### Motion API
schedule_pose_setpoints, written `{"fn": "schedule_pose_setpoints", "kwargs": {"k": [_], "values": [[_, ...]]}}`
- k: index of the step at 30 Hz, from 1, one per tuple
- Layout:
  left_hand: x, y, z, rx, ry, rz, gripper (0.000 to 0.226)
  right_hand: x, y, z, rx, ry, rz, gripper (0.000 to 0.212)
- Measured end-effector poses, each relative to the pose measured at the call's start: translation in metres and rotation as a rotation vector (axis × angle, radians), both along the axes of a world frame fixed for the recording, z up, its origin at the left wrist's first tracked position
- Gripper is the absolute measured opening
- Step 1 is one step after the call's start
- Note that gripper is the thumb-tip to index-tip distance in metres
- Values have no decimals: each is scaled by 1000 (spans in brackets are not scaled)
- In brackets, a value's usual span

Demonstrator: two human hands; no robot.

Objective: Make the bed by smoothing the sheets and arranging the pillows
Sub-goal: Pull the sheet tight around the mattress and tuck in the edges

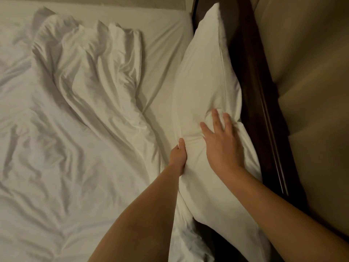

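Several splayed right-hand fingers (215,121) on pillow (200,72)

Plump white fabric pillow (204,76) stands on long edge, leaning against dark wooden headboard rail (253,103). Left hand (178,157) grips pillow's near side, thumb on top, fingers hidden beneath fabric. Right hand (221,146) lies flat on pillow face, fingers spread, denting it. Crumpled white duvet (75,110) heaped in folds across left of bed. Smooth white fitted sheet (166,44) shows between duvet and pillow. Beige padded wall panel (302,72) behind rail at right.
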State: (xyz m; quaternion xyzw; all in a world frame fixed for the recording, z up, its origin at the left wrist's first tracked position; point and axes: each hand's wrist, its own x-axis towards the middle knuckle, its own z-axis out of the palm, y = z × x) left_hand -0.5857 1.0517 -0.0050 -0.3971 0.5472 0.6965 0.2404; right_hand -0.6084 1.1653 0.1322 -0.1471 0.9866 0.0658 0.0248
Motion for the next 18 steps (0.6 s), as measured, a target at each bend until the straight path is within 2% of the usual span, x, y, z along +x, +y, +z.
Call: {"fn": "schedule_pose_setpoints", "kwargs": {"k": [3, 10, 14, 18], "values": [[-2, 0, 11, 53, 34, 18, 72, 1, -3, 9, -65, 21, 5, 59], [-13, -14, 70, 120, 94, 36, 63, -10, -19, 52, -233, 97, -2, 41], [-12, -30, 111, 88, 172, 27, 60, -15, -34, 99, -324, 154, 17, 32], [-8, -55, 173, 18, 272, 53, 60, -13, -57, 156, -345, 231, 25, 35]]}}
